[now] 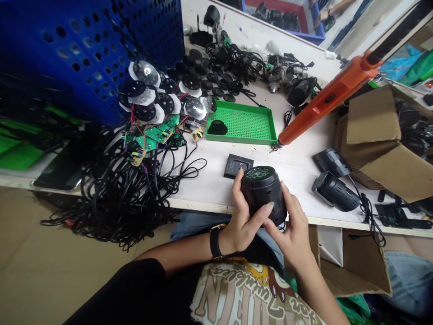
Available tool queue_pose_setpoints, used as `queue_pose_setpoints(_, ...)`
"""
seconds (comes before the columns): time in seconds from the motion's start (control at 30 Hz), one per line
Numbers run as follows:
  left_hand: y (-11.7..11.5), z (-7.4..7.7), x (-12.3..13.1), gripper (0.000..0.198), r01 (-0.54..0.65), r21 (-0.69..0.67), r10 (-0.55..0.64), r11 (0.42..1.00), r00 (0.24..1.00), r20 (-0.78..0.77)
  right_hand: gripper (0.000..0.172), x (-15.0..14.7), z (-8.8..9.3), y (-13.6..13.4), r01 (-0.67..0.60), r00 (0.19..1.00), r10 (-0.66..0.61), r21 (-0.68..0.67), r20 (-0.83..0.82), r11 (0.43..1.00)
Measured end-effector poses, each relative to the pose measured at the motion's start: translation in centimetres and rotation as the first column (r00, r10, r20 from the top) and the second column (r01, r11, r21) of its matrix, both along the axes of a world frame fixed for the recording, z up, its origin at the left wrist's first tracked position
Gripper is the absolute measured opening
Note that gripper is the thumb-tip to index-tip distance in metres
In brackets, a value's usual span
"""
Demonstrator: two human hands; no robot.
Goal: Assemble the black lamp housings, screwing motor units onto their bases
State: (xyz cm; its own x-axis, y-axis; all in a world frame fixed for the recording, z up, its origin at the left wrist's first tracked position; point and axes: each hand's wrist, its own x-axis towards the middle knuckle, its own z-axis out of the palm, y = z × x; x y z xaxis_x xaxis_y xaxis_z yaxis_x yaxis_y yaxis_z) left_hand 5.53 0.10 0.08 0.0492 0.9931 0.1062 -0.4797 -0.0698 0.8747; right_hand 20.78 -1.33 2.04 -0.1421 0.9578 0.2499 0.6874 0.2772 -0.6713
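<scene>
Between my two hands, above the table's front edge, is a black cylindrical housing (265, 192) with a honeycomb-patterned top. My left hand (246, 216) wraps its left side, thumb across the front. The fingers of my right hand (289, 221) close on its right side, with the thumb low at the front. Just behind the housing lies a square black base plate (238, 165) on the table. Farther back sits a green tray (241, 122) holding small screws and a black piece. An orange electric screwdriver (328, 99) hangs at a slant, its tip near the tray's right corner.
Left of the tray are piled clear-domed lamp parts (147, 74), green circuit boards (158, 133) and tangled black cables (135, 203). A blue perforated crate (84, 54) stands behind them. At right are two black housings (336, 192) and an open cardboard box (372, 122).
</scene>
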Motion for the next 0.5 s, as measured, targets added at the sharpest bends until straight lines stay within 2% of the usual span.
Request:
queue_pose_setpoints(0.13,-0.4,0.0,0.1,0.086,0.017,0.008,-0.018,1.000,1.000,0.019,0.083,0.2,0.5,-0.1,0.000,1.000,0.000,-0.021,-0.017,1.000)
queue_pose_setpoints(0.33,-0.7,-0.8,0.2,0.086,0.060,0.099,-0.046,0.993,0.989,-0.137,0.081,0.8,0.4,0.1,-0.055,0.997,0.052,-0.051,-0.057,0.997)
queue_pose_setpoints(0.5,0.3,-1.6,0.4,0.076,0.061,-0.008,-0.061,0.998,0.993,-0.105,0.081,0.5,-0.5,0.3,0.049,0.996,-0.052,-0.042,-0.073,0.998)
